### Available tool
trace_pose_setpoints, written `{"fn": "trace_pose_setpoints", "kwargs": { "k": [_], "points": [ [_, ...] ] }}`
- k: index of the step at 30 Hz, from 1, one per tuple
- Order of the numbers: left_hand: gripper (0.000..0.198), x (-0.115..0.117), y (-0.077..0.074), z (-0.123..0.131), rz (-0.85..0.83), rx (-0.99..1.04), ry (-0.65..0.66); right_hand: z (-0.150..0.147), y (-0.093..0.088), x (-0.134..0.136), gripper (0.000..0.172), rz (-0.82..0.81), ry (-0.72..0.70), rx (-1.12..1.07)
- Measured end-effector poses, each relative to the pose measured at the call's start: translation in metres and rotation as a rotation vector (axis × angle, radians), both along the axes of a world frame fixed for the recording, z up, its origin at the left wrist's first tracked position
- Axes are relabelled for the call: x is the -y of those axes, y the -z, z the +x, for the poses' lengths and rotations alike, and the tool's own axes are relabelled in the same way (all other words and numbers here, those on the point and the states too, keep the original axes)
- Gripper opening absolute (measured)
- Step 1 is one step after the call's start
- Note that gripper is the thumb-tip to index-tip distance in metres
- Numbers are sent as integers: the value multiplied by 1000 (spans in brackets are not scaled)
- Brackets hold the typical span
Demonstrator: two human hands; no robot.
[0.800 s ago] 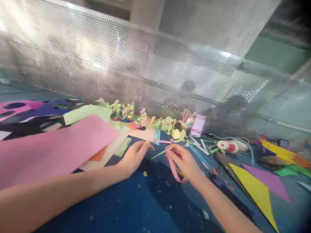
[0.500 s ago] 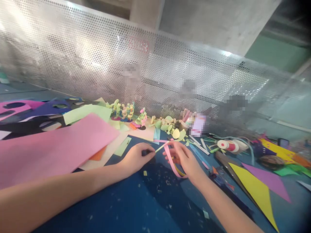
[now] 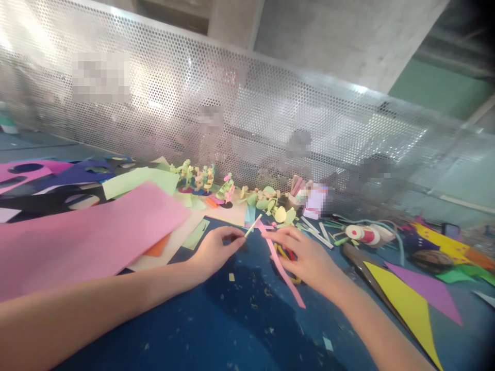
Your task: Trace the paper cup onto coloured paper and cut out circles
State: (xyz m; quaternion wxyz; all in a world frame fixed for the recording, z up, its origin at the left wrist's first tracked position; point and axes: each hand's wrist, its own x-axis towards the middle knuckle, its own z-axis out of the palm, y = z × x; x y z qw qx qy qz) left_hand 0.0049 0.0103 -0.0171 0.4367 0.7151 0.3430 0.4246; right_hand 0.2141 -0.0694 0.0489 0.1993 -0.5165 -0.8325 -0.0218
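My left hand (image 3: 218, 247) is closed in a pinch on one end of a thin pale yellow-green strip (image 3: 253, 225), which points up and to the right. Opposite it, my right hand (image 3: 305, 252) has its fingers closed on a long pink strip (image 3: 279, 265) that slants down across the fingers with its lower end free. Inside the same hand, partly hidden, are yellow and red loops (image 3: 284, 251) that look like scissor handles. Beyond the hands stand several small green, pink and yellow figures (image 3: 226, 189).
A large pink sheet (image 3: 96, 237) lies at left over other coloured sheets. At right are white and red spools (image 3: 363, 234), a yellow piece (image 3: 406, 304) and a purple piece (image 3: 429, 291). Small scraps dot the blue table (image 3: 193, 330). A perforated metal panel (image 3: 251, 103) rises behind.
The pink strip, looped round under my right hand before, now hangs nearly straight. My right hand has shifted slightly right, away from the pale strip, which now tilts more steeply upward in my left hand.
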Motion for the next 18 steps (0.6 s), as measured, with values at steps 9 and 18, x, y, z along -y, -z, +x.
{"fn": "trace_pose_setpoints", "kwargs": {
  "k": [9, 18],
  "points": [
    [7, 10, -10, -2, 497, -134, 14, -61, -18, 16, 11, 197, -104, 454],
    [14, 18, -16, -1, 767, -125, 182, -47, -53, -8, 6, -766, 56, -411]
  ]
}}
